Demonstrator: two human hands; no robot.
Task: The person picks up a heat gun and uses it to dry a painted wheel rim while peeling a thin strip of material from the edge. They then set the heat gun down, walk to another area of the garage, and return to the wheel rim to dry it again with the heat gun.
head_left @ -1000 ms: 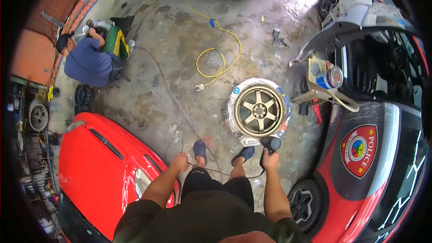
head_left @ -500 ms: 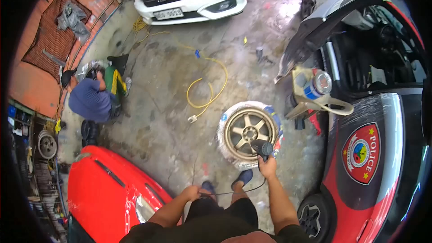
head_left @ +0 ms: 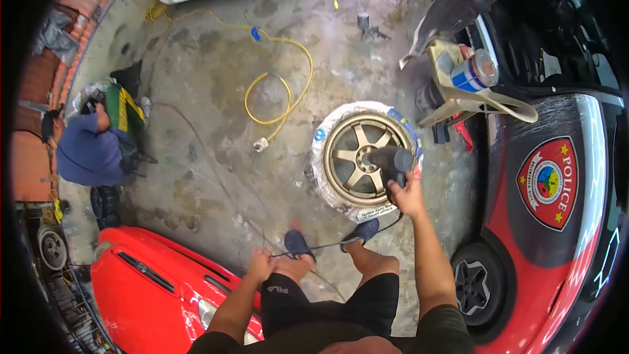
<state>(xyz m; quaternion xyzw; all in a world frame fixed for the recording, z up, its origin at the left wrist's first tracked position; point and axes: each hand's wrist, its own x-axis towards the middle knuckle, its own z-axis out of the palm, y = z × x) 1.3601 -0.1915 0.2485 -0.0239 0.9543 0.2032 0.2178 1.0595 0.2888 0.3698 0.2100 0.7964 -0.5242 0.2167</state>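
My right hand [head_left: 407, 198] is wrapped round the handle of a black hair dryer [head_left: 389, 159], its nozzle over the bronze wheel rim [head_left: 339, 155]. The wheel lies flat on the floor, and its tire is covered by white plastic and printed paper [head_left: 321, 177]. In my left hand [head_left: 261, 265] the dark power cord [head_left: 327, 245] is pinched; it runs across my legs toward the dryer. My feet in dark clogs [head_left: 298, 244] stand just short of the wheel.
A yellow cable [head_left: 304, 85] with a plug lies coiled on the floor. On the right, a beige stool [head_left: 452, 101] bears a paint can [head_left: 475, 72] beside a police-marked car [head_left: 549, 182]. A red car part [head_left: 154, 275] is at lower left; a person [head_left: 95, 147] crouches beyond it.
The hair dryer has moved right and up over the rim, with my right hand. My left hand has shifted slightly left and up with the cord. The whole view has tilted downward.
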